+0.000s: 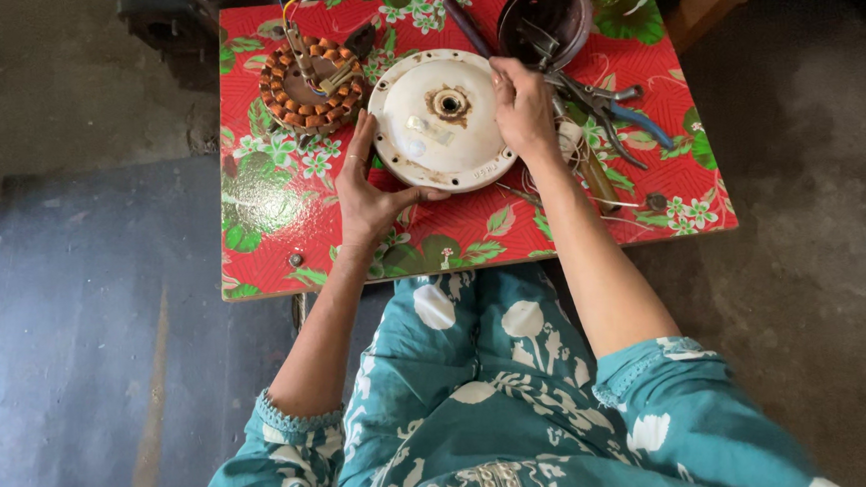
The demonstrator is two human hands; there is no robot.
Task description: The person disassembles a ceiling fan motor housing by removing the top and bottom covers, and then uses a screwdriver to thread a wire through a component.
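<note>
Both hands on white round cover (pixel 443 121), centre-top of frame on red floral table (pixel 280 198). Left hand (pixel 367 182) cups its lower-left rim, fingers spread. Right hand (pixel 523 106) curled over right edge. Copper-wound stator (pixel 310 84) upper left; pliers (pixel 613 112) at right.

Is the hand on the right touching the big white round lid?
Touching. The head view shows the right hand resting on the right edge of the white round cover, fingers curled over its rim, with no gap between them.
</note>
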